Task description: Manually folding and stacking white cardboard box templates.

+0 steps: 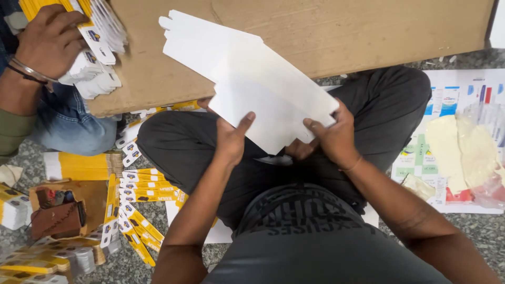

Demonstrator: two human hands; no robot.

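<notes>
I sit cross-legged on the floor and hold a stack of flat white die-cut cardboard blanks (252, 79) above my lap. My left hand (231, 139) grips the stack's lower left edge, thumb on top. On the lower right corner my right hand (331, 137) pinches the same stack. The blanks fan out toward the upper left, plain side facing me.
A big brown cardboard sheet (326, 31) lies ahead. Another person's hand (50, 39) at top left holds a bundle of yellow-and-white cartons (97, 34). Flat yellow cartons (139, 192) litter the stone floor at left, beside a brown pouch (55, 218). Printed sheets and a plastic bag (473, 152) lie right.
</notes>
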